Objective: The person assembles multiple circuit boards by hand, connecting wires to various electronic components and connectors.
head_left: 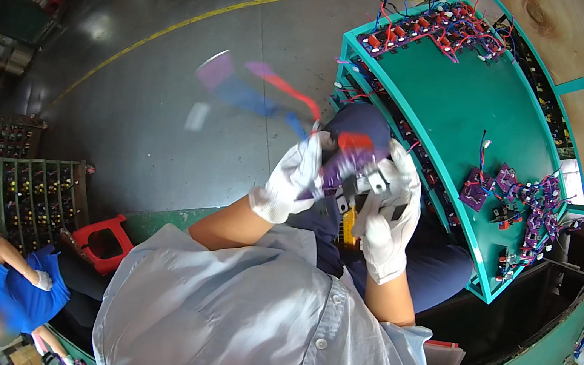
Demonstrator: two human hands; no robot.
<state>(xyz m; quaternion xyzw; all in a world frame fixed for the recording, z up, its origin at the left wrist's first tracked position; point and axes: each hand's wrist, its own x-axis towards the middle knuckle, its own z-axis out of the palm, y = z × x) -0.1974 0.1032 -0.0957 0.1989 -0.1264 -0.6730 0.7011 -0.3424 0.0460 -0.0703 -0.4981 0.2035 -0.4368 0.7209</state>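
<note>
No legible text, labels or numbers anywhere. Held purple circuit board is motion-blurred; flat white sheet at the green-topped, teal-framed table is too small to read.

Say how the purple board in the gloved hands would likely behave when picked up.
The purple board is probably stiff, seemingly a flat plate. The red wire trails out, curved and blurred, so it would likely flop and swing. The raised red component suggests a knock might do damage.
</note>
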